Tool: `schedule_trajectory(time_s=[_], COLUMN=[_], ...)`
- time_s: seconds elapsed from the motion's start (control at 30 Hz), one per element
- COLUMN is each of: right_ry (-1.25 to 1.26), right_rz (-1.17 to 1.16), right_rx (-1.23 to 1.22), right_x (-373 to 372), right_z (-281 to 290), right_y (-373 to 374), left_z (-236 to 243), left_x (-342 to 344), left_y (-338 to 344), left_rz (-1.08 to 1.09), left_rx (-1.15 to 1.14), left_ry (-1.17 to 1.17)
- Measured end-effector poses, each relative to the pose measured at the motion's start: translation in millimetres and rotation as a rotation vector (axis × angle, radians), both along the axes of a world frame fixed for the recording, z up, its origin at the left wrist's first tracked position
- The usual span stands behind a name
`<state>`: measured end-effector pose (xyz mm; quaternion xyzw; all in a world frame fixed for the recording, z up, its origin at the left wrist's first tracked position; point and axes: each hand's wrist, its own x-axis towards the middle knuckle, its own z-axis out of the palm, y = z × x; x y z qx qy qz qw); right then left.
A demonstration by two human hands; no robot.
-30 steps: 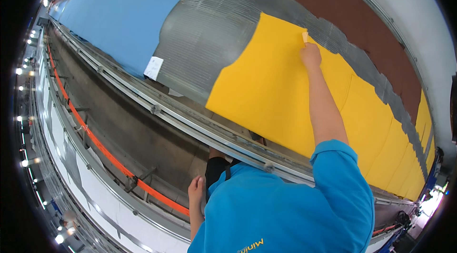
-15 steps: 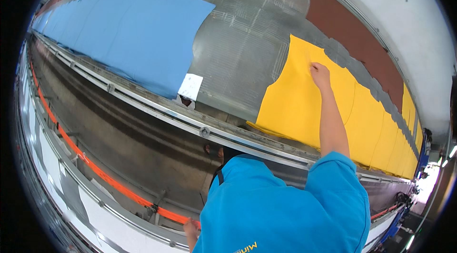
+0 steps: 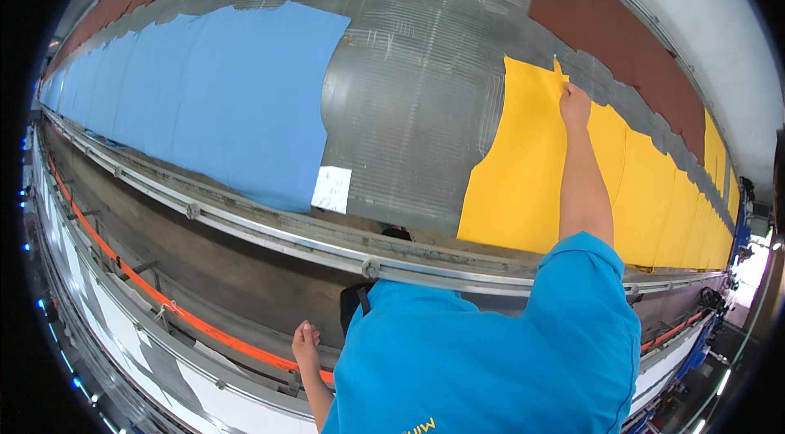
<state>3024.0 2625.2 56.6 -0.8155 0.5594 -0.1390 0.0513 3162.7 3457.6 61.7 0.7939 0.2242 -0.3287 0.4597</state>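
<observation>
My right hand (image 3: 575,103) is at the upper edge of a yellow sheet (image 3: 511,172), closed on a narrow yellowish piece (image 3: 557,66) that points away from me; I cannot tell whether it is a tool or a lifted sliver of the sheet. The sheet lies on a long grey ribbed table (image 3: 409,99), among a row of overlapping yellow pieces. My left hand (image 3: 306,338) hangs low beside my body, fingers curled with nothing visible in them.
Blue sheets (image 3: 221,107) cover the table's left side, with a white paper (image 3: 331,189) at their corner. Brown pieces (image 3: 613,50) line the far side. A metal rail (image 3: 286,242) runs along the near edge; behind me are an orange bar (image 3: 229,338) and another long table.
My view has swung and tilted. My right hand dipped lower on the yellow sheet, blurred, and is back at its upper edge with the narrow piece showing. My left hand has risen back into clearer view.
</observation>
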Motion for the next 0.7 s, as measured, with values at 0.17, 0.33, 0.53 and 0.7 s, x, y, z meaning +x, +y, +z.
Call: schedule_trajectory(time_s=[0.17,0.33,0.53,0.7], right_ry=[0.059,-0.048,-0.023,-0.108], right_rz=[0.070,0.283,0.082,0.432], right_rx=[-0.003,0.114,-0.068,0.384], right_x=[-1.8,7.1,-0.8,52.1], right_z=[-19.5,-8.5,-4.3,18.2], right_y=[-16.2,37.1,25.0,85.5], left_z=[-11.5,-36.5,-1.1,17.6], left_x=[-13.9,-33.4,39.8,63.2], left_y=[2.4,50.4,2.3,-39.8], left_rz=[-0.187,-0.210,-0.289,-0.141], left_rx=[0.117,0.204,0.155,0.052], left_ry=[0.160,0.235,0.189,0.036])
